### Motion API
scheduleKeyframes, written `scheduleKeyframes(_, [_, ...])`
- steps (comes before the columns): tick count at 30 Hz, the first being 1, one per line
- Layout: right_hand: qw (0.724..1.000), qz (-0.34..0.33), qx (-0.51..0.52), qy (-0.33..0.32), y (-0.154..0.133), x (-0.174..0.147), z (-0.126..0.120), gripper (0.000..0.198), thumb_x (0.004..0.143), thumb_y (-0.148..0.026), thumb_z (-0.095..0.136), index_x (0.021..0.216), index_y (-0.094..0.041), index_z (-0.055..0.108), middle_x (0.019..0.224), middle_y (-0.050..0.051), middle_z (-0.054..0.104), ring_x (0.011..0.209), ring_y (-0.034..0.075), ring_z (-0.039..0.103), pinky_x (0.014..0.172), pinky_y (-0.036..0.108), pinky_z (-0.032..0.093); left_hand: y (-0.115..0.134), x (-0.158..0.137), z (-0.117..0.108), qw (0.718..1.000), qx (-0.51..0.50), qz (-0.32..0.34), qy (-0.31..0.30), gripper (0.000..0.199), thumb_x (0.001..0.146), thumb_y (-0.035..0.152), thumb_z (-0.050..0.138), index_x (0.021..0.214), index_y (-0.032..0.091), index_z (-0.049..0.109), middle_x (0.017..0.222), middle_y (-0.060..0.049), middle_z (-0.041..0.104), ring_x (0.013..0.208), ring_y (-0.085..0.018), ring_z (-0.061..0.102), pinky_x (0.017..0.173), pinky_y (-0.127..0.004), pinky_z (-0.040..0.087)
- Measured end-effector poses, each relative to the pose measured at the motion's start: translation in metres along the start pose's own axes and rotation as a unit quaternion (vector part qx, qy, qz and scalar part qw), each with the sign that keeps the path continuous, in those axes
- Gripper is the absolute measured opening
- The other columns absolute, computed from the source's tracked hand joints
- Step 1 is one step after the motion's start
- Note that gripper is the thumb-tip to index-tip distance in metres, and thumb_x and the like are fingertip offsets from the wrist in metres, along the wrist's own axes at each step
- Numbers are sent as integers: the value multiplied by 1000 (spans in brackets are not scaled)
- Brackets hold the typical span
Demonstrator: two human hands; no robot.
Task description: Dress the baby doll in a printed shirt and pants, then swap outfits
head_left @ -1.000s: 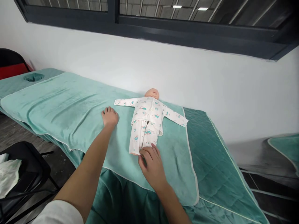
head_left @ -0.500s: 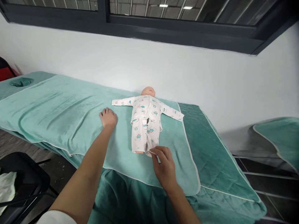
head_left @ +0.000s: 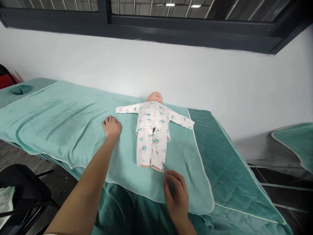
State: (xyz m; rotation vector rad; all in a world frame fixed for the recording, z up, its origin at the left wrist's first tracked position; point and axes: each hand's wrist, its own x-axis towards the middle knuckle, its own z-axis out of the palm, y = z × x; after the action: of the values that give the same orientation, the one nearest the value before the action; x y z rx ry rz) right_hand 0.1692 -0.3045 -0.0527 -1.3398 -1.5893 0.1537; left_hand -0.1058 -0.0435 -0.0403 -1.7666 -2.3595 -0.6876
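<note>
A baby doll (head_left: 155, 97) lies on its back on a light green blanket (head_left: 132, 147), head toward the wall. It wears a white printed jacket (head_left: 153, 114) with both sleeves spread out and matching trousers (head_left: 144, 148). The doll's hands do not show; a bit of foot peeks from one trouser leg. My right hand (head_left: 177, 195) is at the lower corner of the right-hand trouser leg, thumb and forefinger closed at its hem. My left hand (head_left: 111, 126) rests palm down on the blanket, left of the doll, just below a sleeve cuff, holding nothing.
Beneath the blanket is a bed with a darker green quilted cover (head_left: 220, 163). It stands against a white wall (head_left: 220, 81) under a dark window frame (head_left: 171, 31). A black chair (head_left: 24, 182) with a cloth on it is at lower left. Green fabric (head_left: 293, 140) hangs at right.
My right hand has moved down and slightly right, and the trouser leg by it now lies longer and straighter. My left hand stays in place on the blanket. The view has shifted slightly.
</note>
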Motion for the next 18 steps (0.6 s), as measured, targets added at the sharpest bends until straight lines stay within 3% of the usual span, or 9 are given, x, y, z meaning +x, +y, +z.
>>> scheduleKeyframes(2, [998, 51, 33, 4, -5, -22, 5, 18, 95, -21, 53, 107, -31, 62, 106, 11, 66, 97, 30, 67, 79, 47, 60, 0, 0, -1, 1000, -1, 0, 1, 46, 96, 26, 32, 128, 17, 63, 151, -12, 52, 143, -28, 39, 118, -50, 26])
scheduleKeyframes(5, [992, 58, 108, -33, -22, -65, 30, 22, 97, -24, 42, 101, -30, 63, 95, 9, 69, 88, 28, 69, 74, 43, 60, 0, -1, -4, 1000, -2, -10, -6, 46, 96, 26, 33, 130, 17, 62, 152, -12, 52, 144, -27, 40, 119, -49, 26])
scheduleKeyframes(8, [959, -36, 170, -224, -43, -97, 66, 22, 93, -24, 47, 104, -29, 66, 93, 5, 70, 84, 22, 68, 72, 34, 59, 0, -2, -7, 1000, -14, -12, -18, 45, 97, 25, 34, 131, 17, 61, 152, -13, 51, 145, -28, 39, 120, -49, 26])
scheduleKeyframes(9, [934, -83, 148, -316, -50, -102, 77, 18, 91, -27, 55, 105, -29, 66, 99, 3, 72, 93, 22, 68, 83, 36, 58, 0, -2, -9, 1000, -18, -9, -21, 44, 97, 24, 35, 131, 17, 61, 152, -13, 51, 145, -28, 39, 120, -49, 26])
scheduleKeyframes(11, [904, -111, 92, -402, -60, -105, 95, 19, 89, -31, 64, 108, -26, 65, 109, 2, 71, 112, 23, 62, 109, 43, 46, -2, -5, -13, 999, -25, -1, -26, 43, 97, 22, 36, 130, 17, 62, 151, -14, 52, 145, -28, 40, 119, -48, 27])
scheduleKeyframes(14, [896, -120, 55, -424, -66, -99, 109, 21, 92, -34, 63, 111, -25, 65, 121, 1, 69, 127, 21, 54, 119, 44, 33, -5, -16, -24, 998, -39, 27, -40, 41, 95, 19, 38, 129, 15, 62, 149, -13, 55, 141, -27, 45, 118, -45, 32])
scheduleKeyframes(18, [928, -51, 13, -370, -67, -93, 112, 26, 94, -29, 60, 119, -26, 65, 136, 3, 62, 134, 24, 49, 116, 44, 35, -15, -67, -46, 993, -66, 87, -53, 41, 94, 19, 40, 126, 26, 65, 145, -5, 59, 136, -20, 52, 117, -37, 39])
